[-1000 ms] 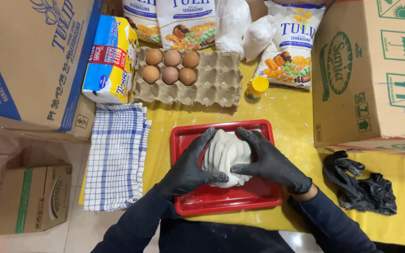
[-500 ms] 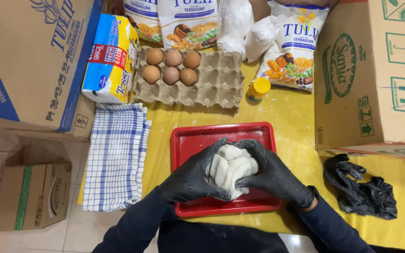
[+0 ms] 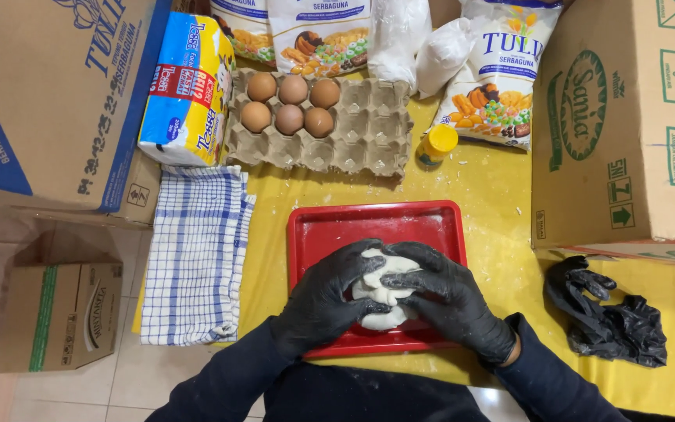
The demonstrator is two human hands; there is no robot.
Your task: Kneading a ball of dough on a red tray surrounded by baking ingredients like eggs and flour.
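A lump of white dough (image 3: 382,293) lies in a red tray (image 3: 376,227) on a yellow sheet. Both hands wear black gloves. My left hand (image 3: 326,301) cups the dough from the left, fingers curled over its top. My right hand (image 3: 447,301) presses on it from the right and above, fingertips meeting those of the left. Most of the dough is hidden under the fingers.
A blue-checked cloth (image 3: 195,254) lies left of the tray. Behind it, an egg carton (image 3: 353,129) holds several brown eggs (image 3: 291,105); flour bags (image 3: 494,70), a small yellow bottle (image 3: 436,146). Large cardboard boxes (image 3: 626,117) stand both sides. Spare black gloves (image 3: 611,320) lie right.
The dough has been gathered from a flatter, spread mass into a compact lump nearer the tray's front edge. Both hands have closed in over it.
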